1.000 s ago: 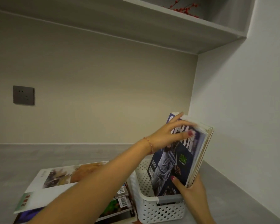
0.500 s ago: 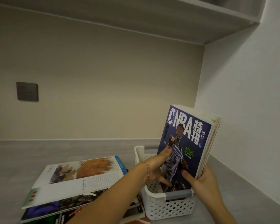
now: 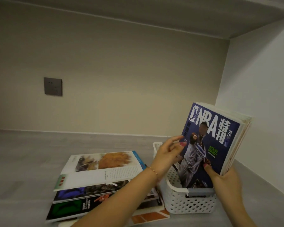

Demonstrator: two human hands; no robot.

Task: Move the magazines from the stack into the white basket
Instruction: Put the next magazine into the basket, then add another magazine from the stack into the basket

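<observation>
Several magazines stand upright in the white perforated basket (image 3: 188,203), leaning right, with a blue NBA magazine (image 3: 210,141) in front. My right hand (image 3: 226,181) grips the lower right edge of this bunch, thumb on the blue cover. My left hand (image 3: 169,153) hovers at the cover's left edge with relaxed fingers, its fingertips at or just touching the cover. To the left of the basket lies the stack of magazines (image 3: 98,182), topped by a white one with a brown picture.
The basket and stack sit on a grey counter (image 3: 31,161) in a corner. The white side wall (image 3: 261,112) is close on the right. A dark socket plate (image 3: 53,86) is on the back wall. A shelf underside (image 3: 154,12) runs overhead.
My left hand came down from the top of the blue magazine to its left edge beside the basket. The upright magazines stay in my right hand's grip.
</observation>
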